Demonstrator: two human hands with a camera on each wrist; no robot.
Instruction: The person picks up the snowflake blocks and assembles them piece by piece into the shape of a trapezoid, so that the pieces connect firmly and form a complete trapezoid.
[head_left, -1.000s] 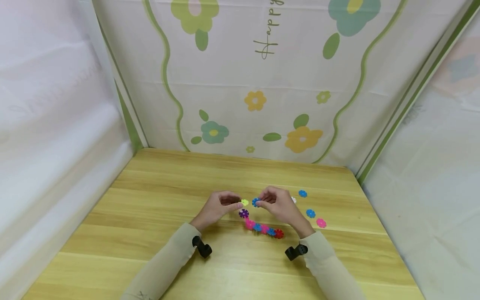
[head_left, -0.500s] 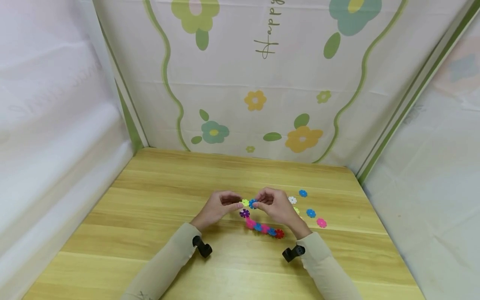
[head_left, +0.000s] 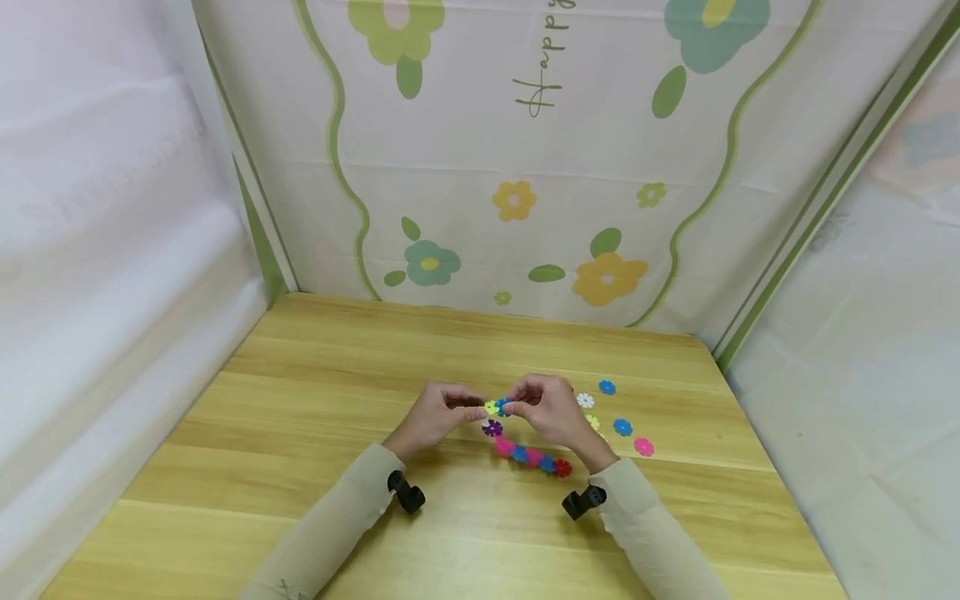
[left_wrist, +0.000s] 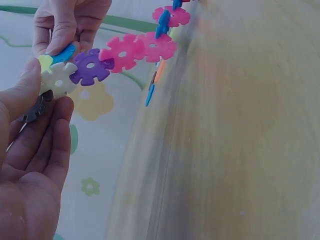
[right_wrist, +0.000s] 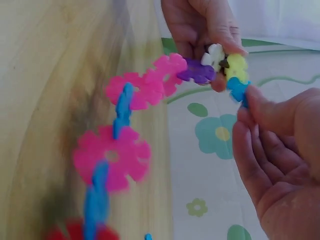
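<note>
My left hand (head_left: 433, 415) pinches one end of a chain of interlocking flower-shaped plastic discs. Its thumb and fingers are at a white disc (left_wrist: 60, 80) and a dark disc (left_wrist: 37, 107), beside the yellow disc (right_wrist: 236, 66). Between thumb and fingertips my right hand (head_left: 553, 410) pinches a blue disc (right_wrist: 238, 89), whose edge meets the yellow one. From there the chain bends through a purple disc (left_wrist: 91, 66), then pink discs (right_wrist: 112, 156) alternating with blue, down to a red disc (head_left: 562, 468). Fingers partly cover the yellow and blue discs.
Loose discs lie on the wooden table (head_left: 315, 358) right of my right hand: white (head_left: 585, 401), yellow (head_left: 592, 422), pink (head_left: 643, 447) and blue ones (head_left: 607, 387). A flower-print cloth (head_left: 465, 150) hangs behind the table, with white cloth at both sides.
My right hand has moved left, bringing the blue disc from apart to overlapping the yellow disc. The loose white and yellow discs now show beside it. The left hand has stayed nearly still.
</note>
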